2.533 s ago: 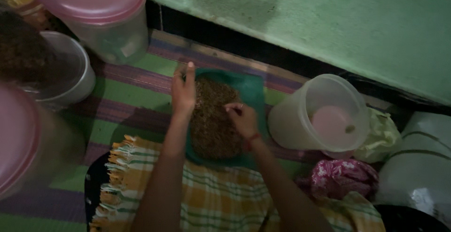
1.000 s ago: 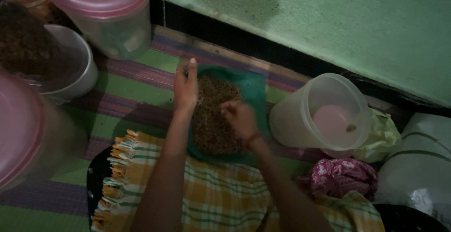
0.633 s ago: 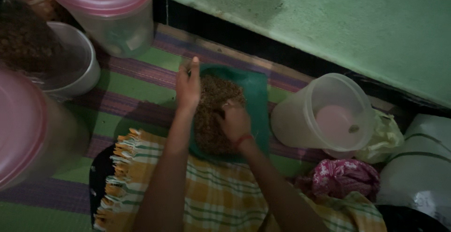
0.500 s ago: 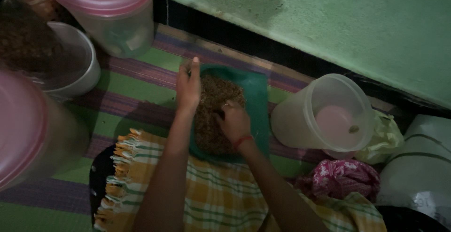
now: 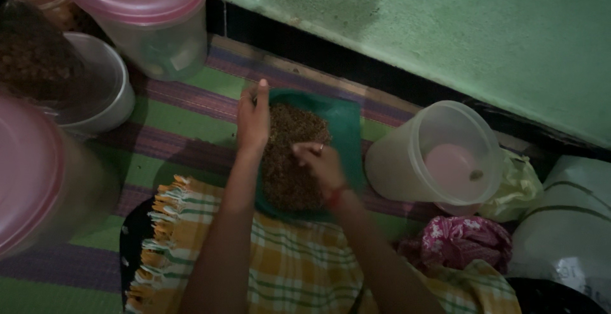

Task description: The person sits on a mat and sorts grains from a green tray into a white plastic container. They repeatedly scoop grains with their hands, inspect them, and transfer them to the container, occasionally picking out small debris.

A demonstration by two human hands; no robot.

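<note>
At the middle of the frame, the left hand lies flat, fingers together, along the left rim of the green tray. The right hand, fingertips pinched, picks through the brown grain, seemingly mid-sorting. An open plastic tub stands right.

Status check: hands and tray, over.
Left hand on green tray edge. Right hand pinching in brown grain. Open clear tub beside tray, apart.

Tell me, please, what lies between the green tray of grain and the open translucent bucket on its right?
Head view: the green tray and translucent bucket nearly touch; only a sliver of striped mat shows.
</note>
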